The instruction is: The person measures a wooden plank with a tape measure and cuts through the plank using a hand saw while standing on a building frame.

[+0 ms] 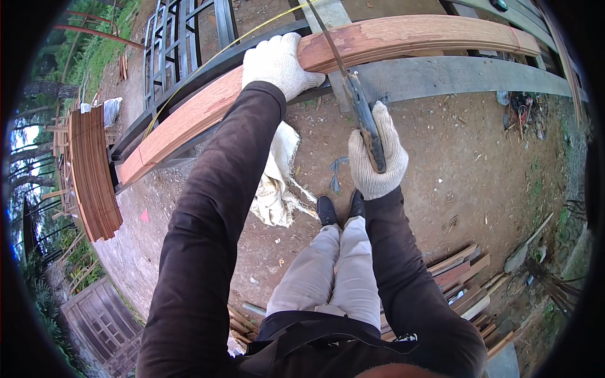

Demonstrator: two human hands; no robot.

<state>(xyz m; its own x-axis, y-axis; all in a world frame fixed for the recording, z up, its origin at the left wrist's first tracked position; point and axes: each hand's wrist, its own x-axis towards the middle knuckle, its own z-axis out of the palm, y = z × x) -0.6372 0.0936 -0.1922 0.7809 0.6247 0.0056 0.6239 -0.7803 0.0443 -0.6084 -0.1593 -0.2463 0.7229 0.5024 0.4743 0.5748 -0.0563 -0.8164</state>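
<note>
Reddish-brown timber first: the stack of long, flat planks runs crosswise ahead of you, over a pale cross board and dark metal supports.

Head view: your left hand, in a white knitted glove, is clamped over the stack, fingers over the far edge, thumb toward the near side. It covers the planks at that spot. Your right hand, same kind of glove, is closed round the worn black handle of a long, narrow-bladed hand tool; some fingers hidden under it. Blade crosses the stack just right of your left hand, seen nearly edge-on. Can't tell if it touches the wood.

Around the work: wide grey board along the near side of the stack, right of the handle. Thin yellow strip follows the far side at left, near a black metal frame. Second stack of brown boards sits off the left end.

Underfoot: crumpled cream cloth on the dirt, just left of your dark shoes, partly behind your left forearm. Blue-grey scrap strip ahead of them. Loose wood offcuts lower right, partly behind your right sleeve.
</note>
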